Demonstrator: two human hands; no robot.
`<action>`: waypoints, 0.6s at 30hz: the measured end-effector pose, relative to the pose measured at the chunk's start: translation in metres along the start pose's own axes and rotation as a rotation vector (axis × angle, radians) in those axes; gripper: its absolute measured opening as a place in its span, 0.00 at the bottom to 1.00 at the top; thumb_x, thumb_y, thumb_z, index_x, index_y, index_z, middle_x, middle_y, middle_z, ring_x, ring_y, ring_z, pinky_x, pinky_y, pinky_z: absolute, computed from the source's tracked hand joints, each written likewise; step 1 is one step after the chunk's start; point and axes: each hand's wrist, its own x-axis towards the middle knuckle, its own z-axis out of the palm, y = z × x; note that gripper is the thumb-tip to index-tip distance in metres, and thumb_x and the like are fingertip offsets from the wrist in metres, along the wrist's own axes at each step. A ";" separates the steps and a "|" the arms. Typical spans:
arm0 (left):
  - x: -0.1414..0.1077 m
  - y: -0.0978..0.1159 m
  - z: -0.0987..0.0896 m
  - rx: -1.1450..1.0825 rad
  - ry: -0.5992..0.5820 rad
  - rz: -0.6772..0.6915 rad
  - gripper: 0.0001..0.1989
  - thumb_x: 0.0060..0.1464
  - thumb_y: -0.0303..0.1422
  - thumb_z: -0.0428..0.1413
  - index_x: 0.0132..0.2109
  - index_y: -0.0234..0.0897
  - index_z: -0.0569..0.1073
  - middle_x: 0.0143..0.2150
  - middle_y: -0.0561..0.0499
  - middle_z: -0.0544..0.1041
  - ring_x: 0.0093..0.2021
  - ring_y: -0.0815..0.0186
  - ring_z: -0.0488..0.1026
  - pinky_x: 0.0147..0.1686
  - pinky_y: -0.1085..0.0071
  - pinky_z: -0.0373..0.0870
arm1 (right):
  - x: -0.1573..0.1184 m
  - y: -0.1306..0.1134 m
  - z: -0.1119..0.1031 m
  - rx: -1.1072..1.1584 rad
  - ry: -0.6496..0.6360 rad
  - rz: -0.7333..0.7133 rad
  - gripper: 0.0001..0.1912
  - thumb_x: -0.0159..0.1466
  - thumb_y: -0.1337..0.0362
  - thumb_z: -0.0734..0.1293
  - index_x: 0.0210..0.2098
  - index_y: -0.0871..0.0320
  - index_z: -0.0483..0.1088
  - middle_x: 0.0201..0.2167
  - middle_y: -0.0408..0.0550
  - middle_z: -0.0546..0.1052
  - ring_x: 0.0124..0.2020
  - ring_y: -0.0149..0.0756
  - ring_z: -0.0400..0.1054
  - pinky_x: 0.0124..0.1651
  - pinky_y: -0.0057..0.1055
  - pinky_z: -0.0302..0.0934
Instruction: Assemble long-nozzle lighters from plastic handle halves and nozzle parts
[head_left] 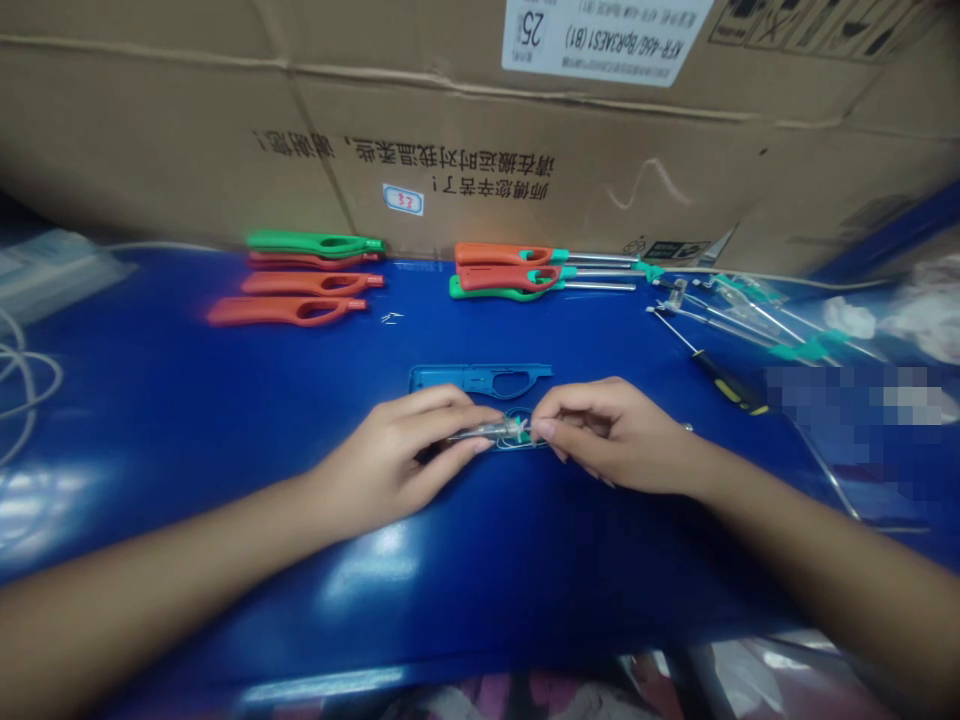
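My left hand (409,445) has its thumb and fingers closed on the clear fuel tank (484,432) of a lighter, which has green and white parts at its right end. At that end my right hand (611,430) is pinched; what sits between its fingertips is too small and covered to name. Beneath the tank lies a blue lighter casing half (525,446), mostly hidden by both hands. Just behind them, another blue casing half (450,380) rests on the blue table with its inner side up.
Orange lighter casings (281,312) and a green casing (300,241) lie at the back left, near small pins (391,318). Several long-tube lighters (510,278) lie along the cardboard box (450,110). To the right are a screwdriver (724,380) and lighter inserts (772,310).
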 end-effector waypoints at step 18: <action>-0.001 0.001 0.000 -0.020 0.034 0.003 0.14 0.64 0.27 0.57 0.55 0.34 0.78 0.42 0.47 0.80 0.40 0.68 0.78 0.41 0.74 0.76 | 0.002 0.005 0.002 -0.133 0.002 -0.044 0.13 0.70 0.57 0.65 0.36 0.60 0.74 0.21 0.40 0.69 0.20 0.24 0.58 0.21 0.21 0.52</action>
